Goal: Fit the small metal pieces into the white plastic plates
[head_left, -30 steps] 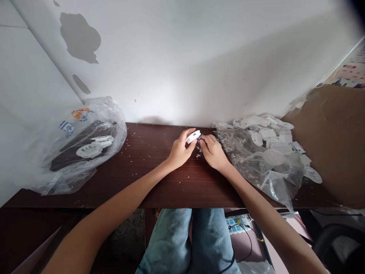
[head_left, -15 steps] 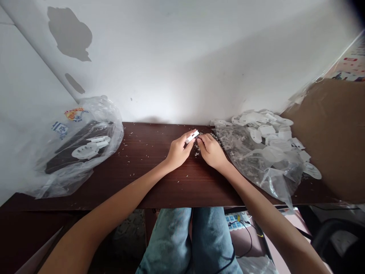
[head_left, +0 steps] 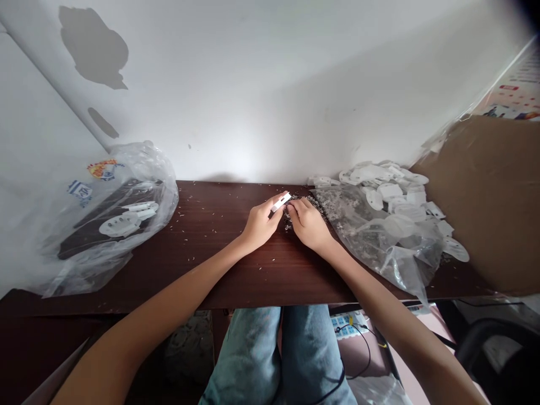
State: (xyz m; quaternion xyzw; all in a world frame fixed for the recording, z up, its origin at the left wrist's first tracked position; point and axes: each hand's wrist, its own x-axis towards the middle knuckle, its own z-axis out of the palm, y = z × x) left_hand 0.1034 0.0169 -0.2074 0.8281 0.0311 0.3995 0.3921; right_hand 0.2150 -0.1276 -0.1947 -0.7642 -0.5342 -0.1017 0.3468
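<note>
White piece clamped in left fingers, right fingers alongside, grip unclear, small parts, clear bag rightward

Two hands, one held part, two bags, one table, one carton; at least two bagged parts; piled parts and small bits, too many to count.

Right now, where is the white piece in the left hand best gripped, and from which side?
Probably across its sides, from the left: the white piece sits tilted, and the left hand there leaves its narrow, slotted edge exposed; the right hand occupies the other side.
</note>
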